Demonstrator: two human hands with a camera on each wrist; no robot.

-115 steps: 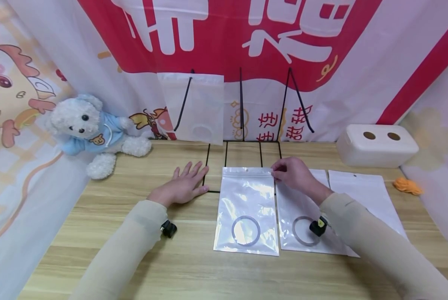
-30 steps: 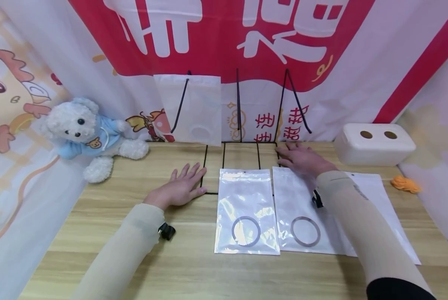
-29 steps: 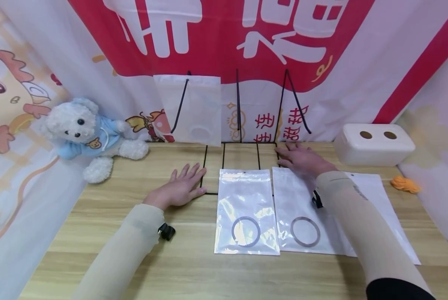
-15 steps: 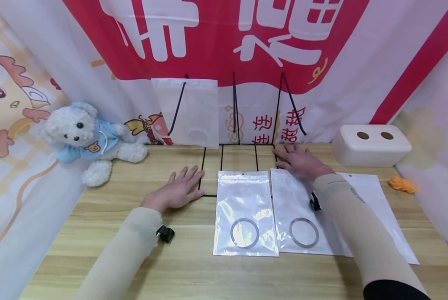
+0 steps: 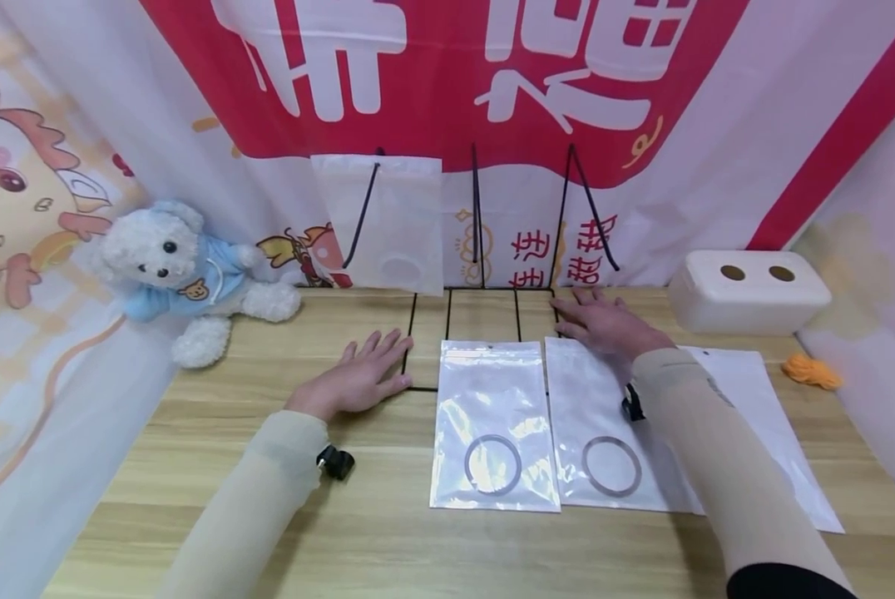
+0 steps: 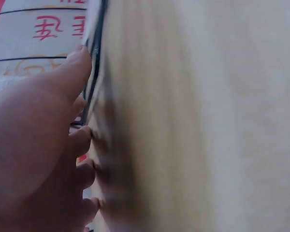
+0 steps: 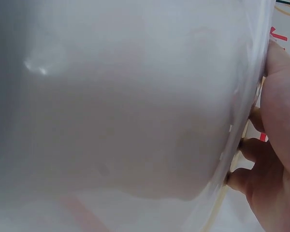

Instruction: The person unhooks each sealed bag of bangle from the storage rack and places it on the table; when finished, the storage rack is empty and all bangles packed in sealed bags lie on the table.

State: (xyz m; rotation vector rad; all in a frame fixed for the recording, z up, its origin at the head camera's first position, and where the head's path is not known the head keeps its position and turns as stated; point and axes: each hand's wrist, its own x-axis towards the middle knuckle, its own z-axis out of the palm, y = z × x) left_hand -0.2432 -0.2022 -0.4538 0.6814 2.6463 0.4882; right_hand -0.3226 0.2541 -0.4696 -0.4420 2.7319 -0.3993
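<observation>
In the head view my left hand [image 5: 358, 378] lies on the table with fingers spread, beside the left edge of a black wire display rack [image 5: 518, 316]. My right hand [image 5: 605, 326] rests near the rack's back right corner, palm down, its wrist above a white zip bag [image 5: 567, 399]. Left of that bag lies another glossy zip bag [image 5: 485, 391] with a round ring outline near its bottom, partly over the rack base. A third white bag [image 5: 762, 416] is partly hidden under my right sleeve. One pale zip bag [image 5: 410, 216] hangs on the rack's left hook. Neither hand holds anything.
A white teddy bear [image 5: 193, 274] in a blue hoodie sits at the back left. At the back right stands a white box [image 5: 754, 295] with two round holes, with an orange bundle [image 5: 812, 371] near it. A printed red and white cloth [image 5: 447, 91] hangs behind the rack.
Compared with the earliest frame, my right hand has released the glossy bag's top right corner and moved back to the rack's right side. Since one second ago both hands have stayed in place.
</observation>
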